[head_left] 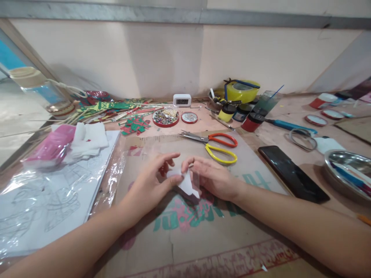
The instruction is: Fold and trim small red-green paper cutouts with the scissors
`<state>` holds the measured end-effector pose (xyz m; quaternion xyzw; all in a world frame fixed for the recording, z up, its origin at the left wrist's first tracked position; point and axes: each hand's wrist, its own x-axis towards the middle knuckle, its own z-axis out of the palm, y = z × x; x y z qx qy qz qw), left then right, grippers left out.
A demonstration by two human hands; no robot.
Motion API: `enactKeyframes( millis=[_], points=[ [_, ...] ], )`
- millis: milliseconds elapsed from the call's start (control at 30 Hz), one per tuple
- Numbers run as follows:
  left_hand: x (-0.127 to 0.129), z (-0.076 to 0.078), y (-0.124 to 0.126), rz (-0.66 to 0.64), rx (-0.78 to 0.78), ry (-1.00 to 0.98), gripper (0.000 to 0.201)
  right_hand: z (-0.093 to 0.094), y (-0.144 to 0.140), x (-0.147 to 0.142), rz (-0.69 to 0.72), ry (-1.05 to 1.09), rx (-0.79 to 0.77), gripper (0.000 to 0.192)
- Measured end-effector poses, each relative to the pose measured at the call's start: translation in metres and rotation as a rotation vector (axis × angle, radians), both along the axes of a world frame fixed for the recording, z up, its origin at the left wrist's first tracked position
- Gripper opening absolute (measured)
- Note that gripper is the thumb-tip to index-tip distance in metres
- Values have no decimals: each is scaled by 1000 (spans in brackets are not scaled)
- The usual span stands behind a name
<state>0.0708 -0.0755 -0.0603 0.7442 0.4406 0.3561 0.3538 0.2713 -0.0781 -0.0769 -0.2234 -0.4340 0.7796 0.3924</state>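
- Your left hand [150, 181] and right hand [213, 177] meet over a small white paper piece [187, 184]; the fingertips of both pinch it from opposite sides, so each hand is closed on it and neither has let go.
- The paper piece sits just above the printed cardboard sheet [203, 227], between your two thumbs. Whether its lower edge touches the cardboard is hard to tell.
- It looks thin and partly folded. Judging by that, squeeze too hard and it may crease where you don't want it; pull the hands apart unevenly and it could tear.
- Just beyond the grip, on the far side of your right hand, lie two pairs of scissors, one with yellow handles [222, 153] and one with orange handles [223, 139]. The blades point away towards your left, but a careless reach over the paper could brush them.
- Further beyond, a red tray of beads [165, 117] and a smaller red lid [189, 117] sit near a little clock [182, 99]. A sweeping sleeve or wrist might scatter the beads.
- Off to the right of your right forearm rests a dark phone [292, 173], then a metal bowl [346, 172]. Swinging that elbow outward might shove the phone.
- Out past your left arm lie line drawings under clear plastic [49, 200], with pink and white tissue [66, 144] above them.
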Motion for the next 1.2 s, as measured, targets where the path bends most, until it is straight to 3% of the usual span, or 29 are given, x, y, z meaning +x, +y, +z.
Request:
enactKeyframes(
  millis=[67, 167, 400, 700, 1200],
  points=[
    [0, 0, 2, 83, -54, -55, 21, -1, 1, 0, -40, -8, 14, 53],
    [-2, -1, 6, 175, -194, -217, 19, -2, 2, -1, -95, -63, 65, 66],
    [-2, 1, 7, 212, -245, -337, 23, -3, 1, -4, -132, -98, 39, 35],
    [-5, 0, 13, 201, -312, -373, 31, 6, -11, -7, -159, -116, 234, 29],
    [0, 6, 8, 199, -308, -259, 27, 7, -18, -7, -177, -183, 210, 32]
  ],
)
